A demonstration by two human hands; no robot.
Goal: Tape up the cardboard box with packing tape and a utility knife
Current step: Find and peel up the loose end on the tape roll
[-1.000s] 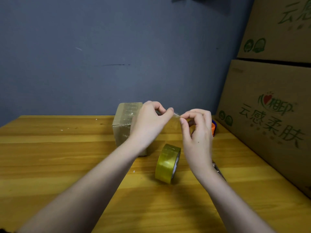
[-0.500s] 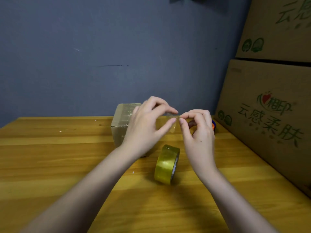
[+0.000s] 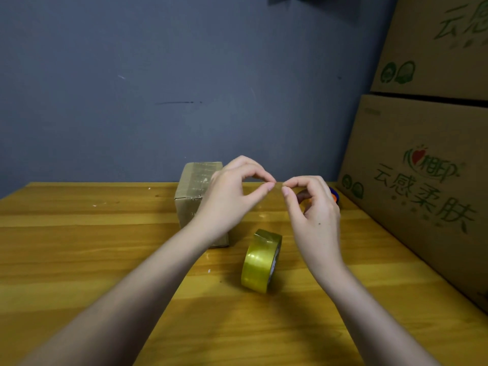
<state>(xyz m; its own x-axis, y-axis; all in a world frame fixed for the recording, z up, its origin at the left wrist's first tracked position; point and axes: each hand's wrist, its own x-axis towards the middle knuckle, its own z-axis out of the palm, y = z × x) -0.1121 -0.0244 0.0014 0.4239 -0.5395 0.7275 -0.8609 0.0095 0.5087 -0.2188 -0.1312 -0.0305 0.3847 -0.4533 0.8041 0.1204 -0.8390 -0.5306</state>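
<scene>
1. Wooden table [image 3: 79, 260], grey wall behind; two big printed cartons [image 3: 422, 180] stacked at the right edge.
2. Small cardboard box [image 3: 192, 191] at table centre-back, glossy tape on top, partly hidden by the left wrist.
3. Yellowish tape roll [image 3: 260, 260] stands on edge just in front of the box, between the forearms.
4. Left hand [image 3: 232, 196] and right hand [image 3: 314, 210] raised above the table, thumb and forefinger pinched, tips nearly meeting. Thin clear tape scrap [image 3: 278, 184] between them, barely visible.
5. Orange-blue object [image 3: 334, 197] behind the right hand; can't identify.
</scene>
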